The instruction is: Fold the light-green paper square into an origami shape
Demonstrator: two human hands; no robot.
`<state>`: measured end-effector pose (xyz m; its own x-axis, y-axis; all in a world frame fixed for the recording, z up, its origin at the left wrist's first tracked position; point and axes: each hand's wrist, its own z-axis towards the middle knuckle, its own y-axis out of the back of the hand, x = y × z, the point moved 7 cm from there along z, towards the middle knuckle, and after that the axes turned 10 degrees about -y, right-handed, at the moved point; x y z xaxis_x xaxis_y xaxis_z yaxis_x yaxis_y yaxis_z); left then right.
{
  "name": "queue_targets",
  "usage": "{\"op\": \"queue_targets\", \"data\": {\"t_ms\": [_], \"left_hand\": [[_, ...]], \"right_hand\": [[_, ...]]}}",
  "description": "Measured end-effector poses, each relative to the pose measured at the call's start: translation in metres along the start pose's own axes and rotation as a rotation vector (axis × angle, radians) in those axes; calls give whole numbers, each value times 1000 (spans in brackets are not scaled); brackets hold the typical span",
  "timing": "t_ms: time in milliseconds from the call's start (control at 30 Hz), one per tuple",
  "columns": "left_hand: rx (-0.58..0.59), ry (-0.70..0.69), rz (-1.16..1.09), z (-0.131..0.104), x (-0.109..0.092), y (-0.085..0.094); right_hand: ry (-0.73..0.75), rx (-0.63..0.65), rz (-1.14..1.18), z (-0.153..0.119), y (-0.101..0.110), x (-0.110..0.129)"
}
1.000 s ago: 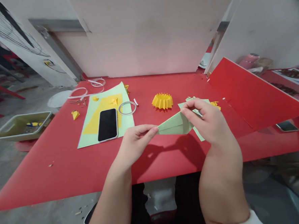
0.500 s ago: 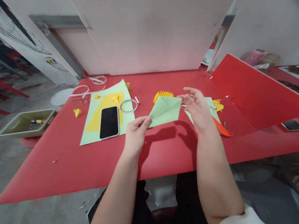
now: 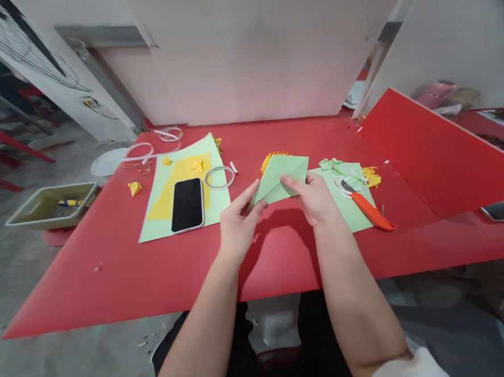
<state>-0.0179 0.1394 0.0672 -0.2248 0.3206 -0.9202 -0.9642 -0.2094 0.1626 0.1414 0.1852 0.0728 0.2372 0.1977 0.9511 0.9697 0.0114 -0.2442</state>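
A folded green paper (image 3: 277, 178) is held above the red table (image 3: 176, 284), in front of the person, its creased face turned up and its shape roughly 4-sided. The left hand (image 3: 239, 220) grips its left corner between thumb and fingers; the right hand (image 3: 316, 199) holds the right side, thumb laid on the face and the other fingers mostly hidden beneath. Just behind the paper, and partly covered by it, is a yellow pleated piece (image 3: 265, 164). Near the right hand lies a small green sheet (image 3: 345, 211) carrying green scraps (image 3: 331, 164) and an orange-handled tool (image 3: 372, 211), whose handle reaches past the sheet's edge; yellow clippings (image 3: 371, 177) sit beside it. To the left of the hands is a larger green sheet (image 3: 217, 210) with a yellow sheet (image 3: 161, 200), a dark-screened phone (image 3: 187, 205), a thin ring (image 3: 220, 187) and 2 small yellow folded pieces (image 3: 197, 166) on top. A 3rd yellow piece (image 3: 135, 188) rests on the table farther left, near a curling pale strip (image 3: 141, 157). At the far right a red board (image 3: 442, 160) stands slanted, with a 2nd phone (image 3: 501, 212) beside its lower edge.
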Motion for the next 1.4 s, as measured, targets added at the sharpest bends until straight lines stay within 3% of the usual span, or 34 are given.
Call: {"op": "queue_targets", "data": {"t_ms": [300,433,633,733,833,967,1267,1400], "left_hand": [[-2,-79,253,1,-3,6],[-93,-35,173,0,-1,12],[-252,-18,-84,0,-1,18],[-274,-40,-96,-1,-3,19],[-219,-73,-119,-1,-5,14],[-83,-97,-135,-2,-7,5],[119,-142,5,-6,-12,-3],[153,-184,53,-6,-14,-4]], "right_hand": [[-22,-17,68,1,1,-3],[34,47,54,0,-2,1],[38,252,138,-9,-35,-6],[-45,229,195,-14,-56,-23],[-142,119,298,-16,-67,-39],[-229,-10,423,-16,-62,-46],[-281,-11,519,-10,-44,-39],[-182,-64,493,-7,-36,-33]]}}
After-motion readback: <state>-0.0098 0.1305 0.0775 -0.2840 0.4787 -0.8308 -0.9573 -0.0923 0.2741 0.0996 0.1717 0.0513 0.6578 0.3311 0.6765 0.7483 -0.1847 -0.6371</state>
